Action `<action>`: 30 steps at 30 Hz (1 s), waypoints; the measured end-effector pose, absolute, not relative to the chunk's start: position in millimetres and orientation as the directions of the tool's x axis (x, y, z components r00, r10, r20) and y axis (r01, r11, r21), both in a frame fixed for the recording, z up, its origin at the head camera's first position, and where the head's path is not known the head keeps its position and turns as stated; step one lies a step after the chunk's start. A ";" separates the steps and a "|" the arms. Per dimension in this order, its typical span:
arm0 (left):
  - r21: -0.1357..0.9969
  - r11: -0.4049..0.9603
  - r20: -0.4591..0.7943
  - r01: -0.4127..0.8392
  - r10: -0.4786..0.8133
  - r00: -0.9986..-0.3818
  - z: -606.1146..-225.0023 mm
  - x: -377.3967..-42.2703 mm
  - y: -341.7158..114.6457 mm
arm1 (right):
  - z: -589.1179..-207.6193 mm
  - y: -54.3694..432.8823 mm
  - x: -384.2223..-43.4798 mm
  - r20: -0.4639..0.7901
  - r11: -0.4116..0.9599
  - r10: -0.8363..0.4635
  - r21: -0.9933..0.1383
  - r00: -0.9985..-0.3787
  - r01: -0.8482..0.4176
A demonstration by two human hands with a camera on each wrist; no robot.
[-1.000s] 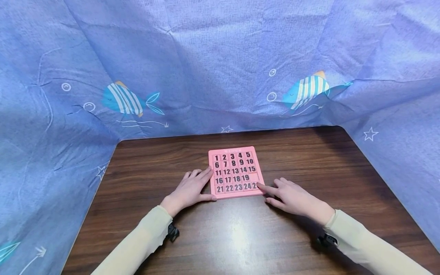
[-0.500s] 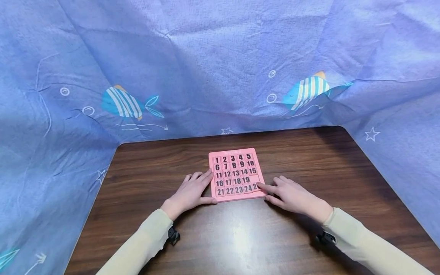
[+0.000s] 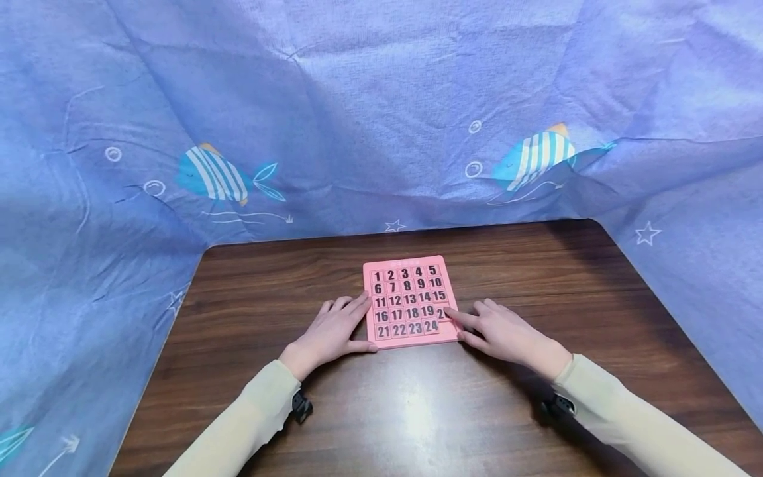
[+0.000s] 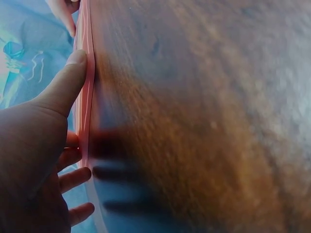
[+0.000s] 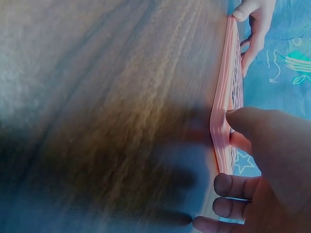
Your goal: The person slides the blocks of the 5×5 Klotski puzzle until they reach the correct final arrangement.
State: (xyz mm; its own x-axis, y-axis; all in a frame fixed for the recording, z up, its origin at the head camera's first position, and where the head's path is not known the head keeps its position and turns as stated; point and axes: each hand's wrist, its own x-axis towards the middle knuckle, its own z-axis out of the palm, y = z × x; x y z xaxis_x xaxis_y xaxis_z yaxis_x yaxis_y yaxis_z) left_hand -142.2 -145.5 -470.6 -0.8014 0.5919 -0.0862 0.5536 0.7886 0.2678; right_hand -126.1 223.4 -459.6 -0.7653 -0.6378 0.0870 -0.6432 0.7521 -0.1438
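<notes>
A pink number slide puzzle (image 3: 411,342) lies flat on the table, its dark-numbered tiles facing up. My left hand (image 3: 326,333) rests at its near left corner, thumb against the front edge and fingers along the left side. The index fingertip of my right hand (image 3: 509,336) presses a tile (image 3: 440,314) at the right end of the fourth row; a 2 shows, the rest of its number is covered. Below that tile, right of the 24, is a vacant slot. In the right wrist view, the right thumb (image 5: 243,118) touches the puzzle's edge (image 5: 221,121).
The dark wood-grain table (image 3: 381,411) extends around the puzzle on all sides. A blue fish-print cloth (image 3: 381,119) hangs behind the table and along both sides. Black straps (image 3: 301,405) sit at both wrists.
The tile under my right index finger has slid away from me, from the bottom row into the fourth row, leaving the bottom right slot vacant. My left hand has stayed in place.
</notes>
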 end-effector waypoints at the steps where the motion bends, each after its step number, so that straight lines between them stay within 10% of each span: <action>1: 0.267 0.788 -0.086 0.555 0.593 -0.801 -470.5 -142.5 -145.4 | -460.0 223.0 -127.2 0.088 0.753 -0.637 -0.142 -0.766 -0.642; 30: 0.288 0.810 -0.085 0.511 0.553 -0.829 -473.6 -137.0 -148.7 | -453.8 249.2 -134.3 0.191 0.751 -0.600 -0.201 -0.777 -0.629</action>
